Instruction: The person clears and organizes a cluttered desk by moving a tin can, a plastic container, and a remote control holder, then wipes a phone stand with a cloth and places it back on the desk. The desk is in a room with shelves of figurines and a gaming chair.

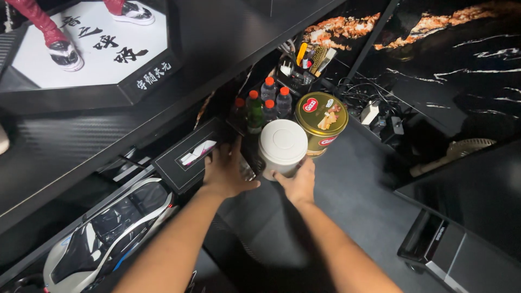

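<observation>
A dark worktop (347, 190) runs under a black overhanging shelf (163, 81) that holds a display base with a figure's red legs and white shoes. Bare dark surface lies open to the right of the hands and toward the viewer. At lower left sits a silver model car (103, 239), close to the left forearm.

Both forearms reach forward from the bottom edge, almost parallel. The left hand (225, 171) lies palm down, its grip spread and its fingers resting on a dark object that is too dim to identify, just beside a black tissue box (190, 157). The right hand (297, 182) cups the lower side of a white lidded cylindrical container (282, 146), with the thumb and fingers wrapped around it. The container stands upright, touching or nearly touching a round gold tin (321, 122) behind it. Small bottles (263, 106) with red caps crowd just beyond, leaving little room at the back.
</observation>
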